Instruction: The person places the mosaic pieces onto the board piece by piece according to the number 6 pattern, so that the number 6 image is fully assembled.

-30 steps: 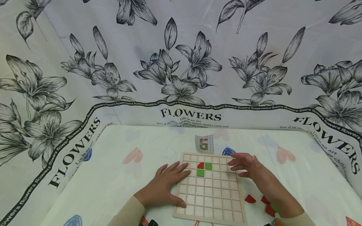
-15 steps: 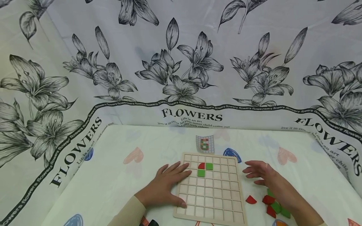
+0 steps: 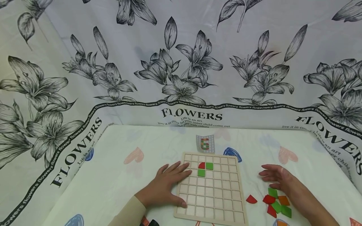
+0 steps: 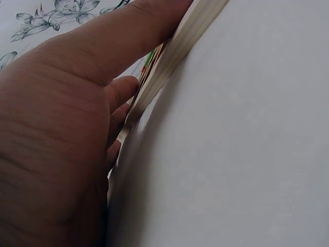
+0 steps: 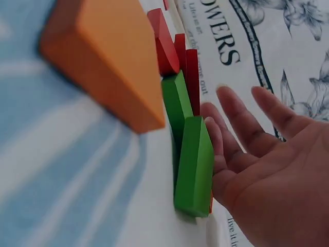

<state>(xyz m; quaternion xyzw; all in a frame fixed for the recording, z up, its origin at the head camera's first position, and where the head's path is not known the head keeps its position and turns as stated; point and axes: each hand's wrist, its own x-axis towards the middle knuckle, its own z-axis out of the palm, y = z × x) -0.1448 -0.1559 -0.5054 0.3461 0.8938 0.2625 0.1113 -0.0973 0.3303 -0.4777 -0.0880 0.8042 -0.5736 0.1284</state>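
My left hand (image 3: 164, 186) rests spread on the left edge of a wooden grid board (image 3: 209, 191), its fingers on the upper squares and its thumb near the lower left corner. A red quarter-round tile (image 3: 201, 165) and two green square tiles, one beside it (image 3: 209, 166) and one below it (image 3: 201, 173), lie in the board's upper cells. Off the board to the right, my right hand (image 3: 288, 183) hovers with loosely bent fingers, holding nothing visible. Beside and below it lies a loose pile with green tiles (image 5: 193, 167), red tiles (image 3: 269, 199) and an orange tile (image 3: 283, 200).
A pattern card (image 3: 205, 144) with a coloured figure on a grid lies behind the board. One red quarter-round piece (image 3: 251, 199) sits between board and pile. Another orange tile (image 5: 110, 56) is nearest the right wrist camera. A flower-printed cloth (image 3: 181, 62) hangs behind the table.
My right hand has moved right, from over the board's upper right edge to beside the pile, uncovering more tiles. The left hand and the tiles on the board have stayed put.
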